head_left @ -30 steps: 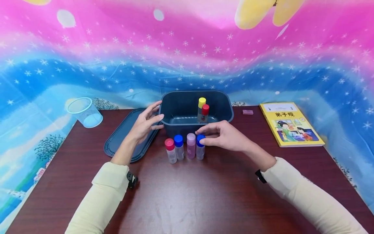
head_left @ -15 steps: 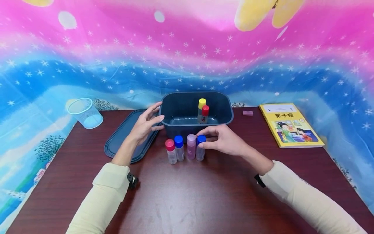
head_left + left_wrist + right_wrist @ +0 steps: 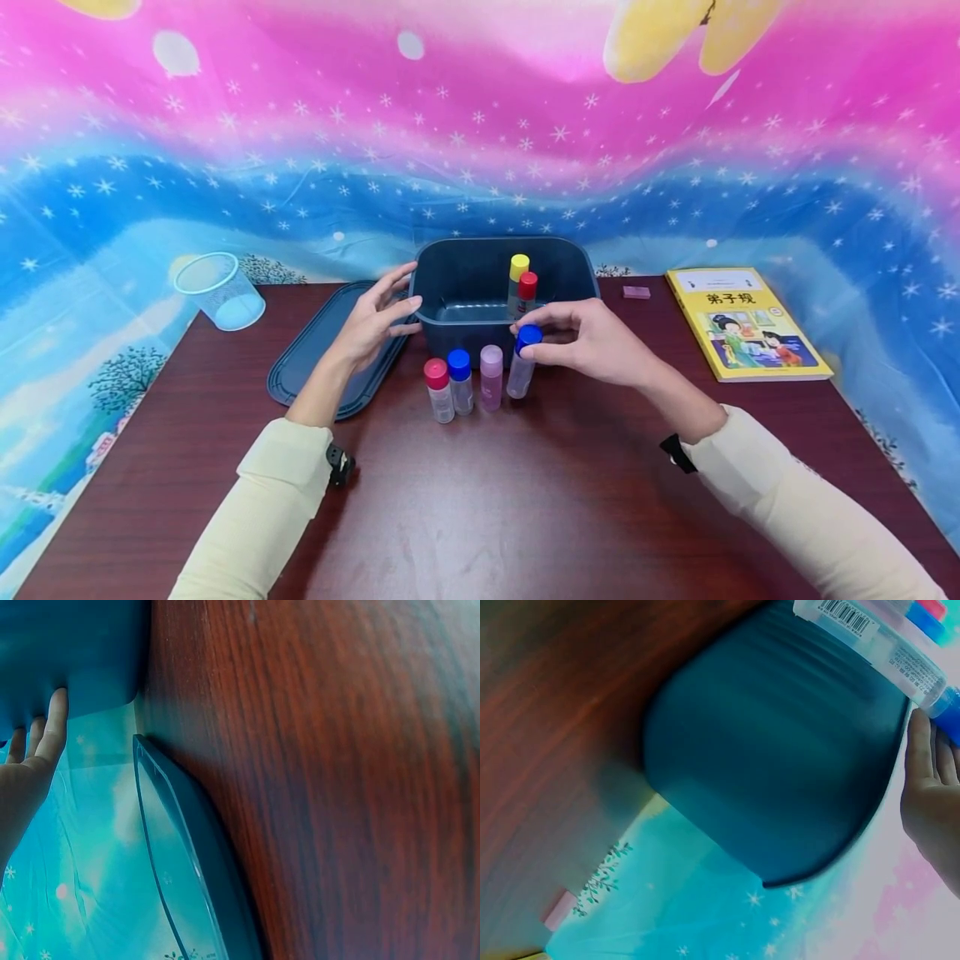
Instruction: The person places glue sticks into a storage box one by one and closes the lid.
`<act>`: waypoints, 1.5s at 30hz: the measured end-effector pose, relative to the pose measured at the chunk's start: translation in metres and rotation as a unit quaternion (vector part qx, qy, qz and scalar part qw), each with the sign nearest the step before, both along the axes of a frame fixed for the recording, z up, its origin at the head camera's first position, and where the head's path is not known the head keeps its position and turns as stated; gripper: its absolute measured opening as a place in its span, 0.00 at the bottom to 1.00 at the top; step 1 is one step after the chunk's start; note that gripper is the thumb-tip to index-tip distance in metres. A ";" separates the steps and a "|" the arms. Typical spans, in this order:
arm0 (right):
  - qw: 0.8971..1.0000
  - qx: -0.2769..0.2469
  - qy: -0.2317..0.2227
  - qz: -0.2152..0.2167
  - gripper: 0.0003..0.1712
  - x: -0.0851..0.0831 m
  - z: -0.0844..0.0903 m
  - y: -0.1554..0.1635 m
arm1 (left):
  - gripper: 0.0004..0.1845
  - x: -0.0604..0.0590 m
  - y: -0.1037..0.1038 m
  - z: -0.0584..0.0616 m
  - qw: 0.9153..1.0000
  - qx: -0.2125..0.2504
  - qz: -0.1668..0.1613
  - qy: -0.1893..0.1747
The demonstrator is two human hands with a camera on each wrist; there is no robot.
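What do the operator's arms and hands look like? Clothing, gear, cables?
Left hand and right hand are ungloved. Left sleeve and right sleeve are long, plain pale cream, with wide cuffs. A small black device sits at the left cuff, a black strap at the right. No cables visible.

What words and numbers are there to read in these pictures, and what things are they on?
"弟子规": big black letters on the yellow book.
Too small to read: the tiny line above that title.
Too small to read: the barcode's numbers and the fine print on the blue-capped bottle in the right hand.
Too blurred to read: the marks on the purple bottle and on the red-capped bottle inside the box.
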State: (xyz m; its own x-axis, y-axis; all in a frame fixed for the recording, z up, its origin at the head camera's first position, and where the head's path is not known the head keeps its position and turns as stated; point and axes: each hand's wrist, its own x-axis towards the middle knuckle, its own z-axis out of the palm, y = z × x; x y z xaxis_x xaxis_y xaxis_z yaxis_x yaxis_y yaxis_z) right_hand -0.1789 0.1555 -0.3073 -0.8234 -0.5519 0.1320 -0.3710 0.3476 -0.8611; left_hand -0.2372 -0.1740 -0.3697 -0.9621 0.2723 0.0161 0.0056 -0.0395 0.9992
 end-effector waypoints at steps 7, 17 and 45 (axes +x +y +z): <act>1.000 -0.013 0.010 -0.024 0.20 0.001 0.013 0.007 | 0.35 0.000 0.001 0.001 1.000 -0.002 -0.002 -0.002; 0.996 -0.013 0.053 -0.067 0.17 -0.005 0.024 0.012 | 0.35 0.000 0.001 0.001 1.000 -0.001 -0.003 -0.002; 0.976 -0.164 0.065 -0.125 0.11 -0.022 0.060 0.016 | 0.34 -0.001 -0.001 0.001 1.000 -0.001 0.000 -0.007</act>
State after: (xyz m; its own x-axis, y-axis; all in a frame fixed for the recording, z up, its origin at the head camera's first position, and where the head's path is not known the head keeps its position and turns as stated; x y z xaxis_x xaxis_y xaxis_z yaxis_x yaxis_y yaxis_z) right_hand -0.2010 0.1711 -0.2477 -0.8911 -0.2472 0.3805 -0.4240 0.1546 -0.8924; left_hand -0.2378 -0.1755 -0.3691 -0.9624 0.2718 0.0014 -0.0093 -0.0379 0.9992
